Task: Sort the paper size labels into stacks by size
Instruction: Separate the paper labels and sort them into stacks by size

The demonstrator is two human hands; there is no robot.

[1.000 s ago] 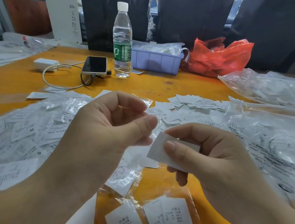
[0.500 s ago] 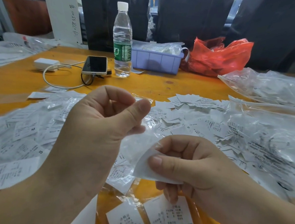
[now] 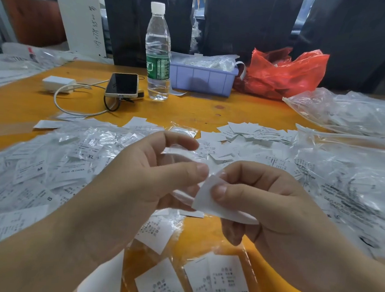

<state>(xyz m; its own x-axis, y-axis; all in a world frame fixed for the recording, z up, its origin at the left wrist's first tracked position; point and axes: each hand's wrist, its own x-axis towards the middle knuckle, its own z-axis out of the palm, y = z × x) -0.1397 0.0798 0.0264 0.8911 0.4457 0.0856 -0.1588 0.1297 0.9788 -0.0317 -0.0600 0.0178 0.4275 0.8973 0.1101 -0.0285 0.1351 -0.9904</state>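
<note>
1. Right hand pinches a blank-side white paper label between thumb and curled fingers, held above the orange table at centre.
2. Left hand has fingers curled, thumb tip touching the label's upper edge; it pinches a thin clear plastic sleeve that blurs against the fingers.
3. Just under the hands: clear bags with printed labels inside, lying flat on the near edge.
4. Left: loose pile of bagged size labels; XL, M, S legible.
5. Behind the hands: heap of loose white labels, unbagged.
6. Right: big clear plastic bags holding more printed labels.
7. Far side: lilac plastic bin holding clear packets; contents too small to read.
8. Beside the bin: water bottle, partly filled, upright; red plastic bag, contents hidden.
9. Far left: phone, white charger with cable.
</note>
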